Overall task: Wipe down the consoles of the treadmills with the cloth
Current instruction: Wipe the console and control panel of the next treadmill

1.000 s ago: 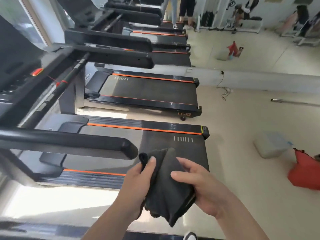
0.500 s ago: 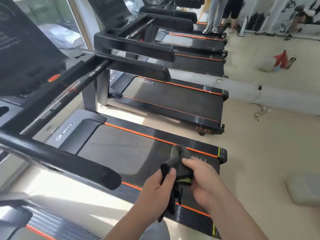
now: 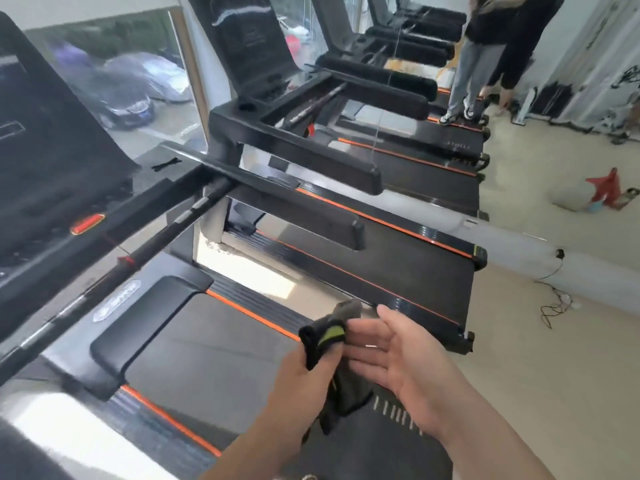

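A dark cloth [image 3: 330,341] with a yellow-green stripe is held in mid-air above the running belt [image 3: 207,348] of the nearest treadmill. It is bunched in the left hand [image 3: 301,386], whose fingers curl round its upper end while the rest hangs below the fist. The right hand [image 3: 405,368] is spread just beside it, fingers straight and palm turned toward the cloth; whether the fingertips touch the fabric cannot be told. The treadmill's black console [image 3: 52,150] rises at far left, well apart from the cloth, with a red-orange button [image 3: 86,224] at its lower edge. A silver badge [image 3: 117,301] on the motor cover carries lettering too blurred to read. A row of short white strokes [image 3: 398,410] marks the belt near the right wrist. Beyond, a second treadmill [image 3: 398,271] with orange trim stands parallel, its second console [image 3: 249,46] upright. A round recess [image 3: 246,106] in that console's tray is dark, its contents impossible to tell. Two people [image 3: 485,57] stand at the far end. A red bag [image 3: 604,188] and a loose cable [image 3: 554,303] lie on the pale floor [image 3: 554,393].
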Demonstrator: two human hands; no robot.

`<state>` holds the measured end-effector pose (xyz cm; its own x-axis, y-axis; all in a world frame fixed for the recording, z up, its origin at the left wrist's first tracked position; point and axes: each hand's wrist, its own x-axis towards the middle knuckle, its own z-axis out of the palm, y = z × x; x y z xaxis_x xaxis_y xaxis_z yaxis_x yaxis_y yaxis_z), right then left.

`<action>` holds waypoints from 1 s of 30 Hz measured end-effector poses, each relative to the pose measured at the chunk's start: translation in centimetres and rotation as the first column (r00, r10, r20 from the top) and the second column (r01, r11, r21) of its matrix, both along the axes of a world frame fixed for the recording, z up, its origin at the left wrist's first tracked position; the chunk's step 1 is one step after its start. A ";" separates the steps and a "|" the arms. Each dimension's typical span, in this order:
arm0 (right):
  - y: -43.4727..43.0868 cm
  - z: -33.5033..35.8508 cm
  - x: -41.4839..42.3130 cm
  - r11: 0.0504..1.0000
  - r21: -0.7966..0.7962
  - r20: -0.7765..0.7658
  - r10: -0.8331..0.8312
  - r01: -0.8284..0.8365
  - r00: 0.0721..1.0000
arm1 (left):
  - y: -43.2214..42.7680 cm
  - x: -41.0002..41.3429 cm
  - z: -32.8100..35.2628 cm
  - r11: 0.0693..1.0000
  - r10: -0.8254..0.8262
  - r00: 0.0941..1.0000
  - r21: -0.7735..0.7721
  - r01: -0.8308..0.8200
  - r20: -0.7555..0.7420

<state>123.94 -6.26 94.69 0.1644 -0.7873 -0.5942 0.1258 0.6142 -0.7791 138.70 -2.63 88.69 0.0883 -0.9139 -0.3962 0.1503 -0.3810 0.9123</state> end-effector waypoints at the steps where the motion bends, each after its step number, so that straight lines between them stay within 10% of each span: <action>1: -1.9 0.5 0.4 0.999 -0.024 -0.072 0.030 -0.032 0.997 | -2.0 0.5 0.6 0.998 0.039 0.997 0.055 -0.035 -0.064; 8: -15.8 -1.9 7.0 0.948 -0.262 -0.403 0.064 -0.182 0.913 | -12.5 6.1 3.6 0.928 0.346 0.883 0.256 -0.272 -0.317; 13: -24.4 -3.1 13.7 0.853 -0.098 -0.169 0.493 -0.513 0.853 | -16.7 11.3 2.9 0.806 0.591 0.717 0.256 -0.533 -0.369; 22: -30.7 -3.5 30.1 0.595 -0.345 -0.301 0.662 -0.726 0.686 | -20.1 21.1 3.2 0.581 0.808 0.489 0.303 -0.756 -0.328; 30: -34.1 -3.2 51.7 0.568 -0.410 -0.260 0.677 -0.714 0.688 | -21.4 40.0 4.9 0.347 0.896 0.254 0.219 -0.912 -0.363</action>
<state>175.60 -40.34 91.49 0.7524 -0.6136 -0.2397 -0.2508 0.0696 -0.9655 178.66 -24.03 93.57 0.7279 -0.3472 -0.5913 0.6799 0.2537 0.6880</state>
